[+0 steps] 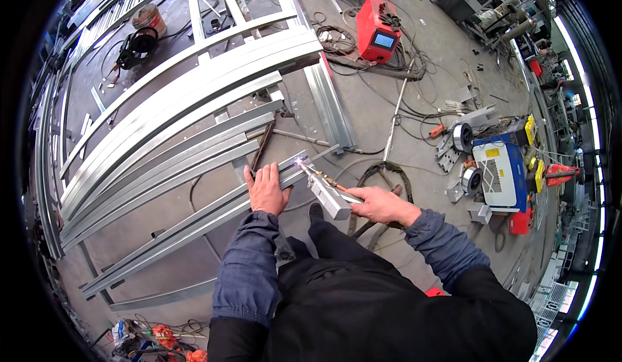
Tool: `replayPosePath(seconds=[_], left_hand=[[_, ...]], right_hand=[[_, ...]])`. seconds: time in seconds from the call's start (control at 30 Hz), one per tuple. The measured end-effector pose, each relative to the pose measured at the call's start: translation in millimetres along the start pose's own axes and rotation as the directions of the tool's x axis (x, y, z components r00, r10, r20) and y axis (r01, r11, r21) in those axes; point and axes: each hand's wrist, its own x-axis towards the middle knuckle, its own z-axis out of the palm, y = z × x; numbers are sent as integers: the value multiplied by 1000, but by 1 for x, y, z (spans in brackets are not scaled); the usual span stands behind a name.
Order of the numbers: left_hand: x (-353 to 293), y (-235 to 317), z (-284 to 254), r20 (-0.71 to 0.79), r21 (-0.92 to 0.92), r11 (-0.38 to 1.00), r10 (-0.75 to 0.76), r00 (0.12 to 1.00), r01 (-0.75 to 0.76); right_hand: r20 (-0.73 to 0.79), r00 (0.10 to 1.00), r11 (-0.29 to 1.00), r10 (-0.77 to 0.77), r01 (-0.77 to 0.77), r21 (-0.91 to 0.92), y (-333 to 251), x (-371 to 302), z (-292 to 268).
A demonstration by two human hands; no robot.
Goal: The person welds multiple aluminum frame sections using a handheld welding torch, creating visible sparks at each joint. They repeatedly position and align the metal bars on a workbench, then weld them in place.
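My right hand [381, 205] is closed around a handheld welding gun [328, 197] with a boxy silver body and an orange-brown line along it. Its tip points left and forward, and a small violet-white glow shows there, at the end of a galvanized steel channel [214, 214]. My left hand [267, 188] lies on this channel with the palm down and fingers spread, a short way left of the glow. Whether the gun's tip touches the metal cannot be made out. Below the gun, one dark shoe [316, 212] of mine stands on the floor.
Long galvanized beams [188, 96] lie stacked on the left. A red machine with a screen [378, 30] stands ahead. On the right are a blue-and-white machine [499, 174] and wire spools [472, 179]. Coiled hoses [405, 179] and cables cross the floor.
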Motion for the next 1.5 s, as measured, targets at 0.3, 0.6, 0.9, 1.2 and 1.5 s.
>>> replayPosePath(seconds=[0.3,0.6,0.9,1.2,1.5], left_hand=[[4,-5,0,28,13,1000,-24,999,23],[8,1,-3,93,40,996,-82,992,78],[-6,23,-24,50,92,945,-320,946,314],[10,32,-19,38,182,904,-399,916,386],[19,34,-20,21,154,891,-434,901,426]], right_hand=[[105,994,998,38,-32,-52,-17,7,-32],[400,909,991,113,-135,26,4,34,-114],[696,713,963,85,-237,125,0,114,-199],[830,536,948,156,-318,28,-2,222,-223],[858,430,938,280,-314,-149,-32,280,-232]])
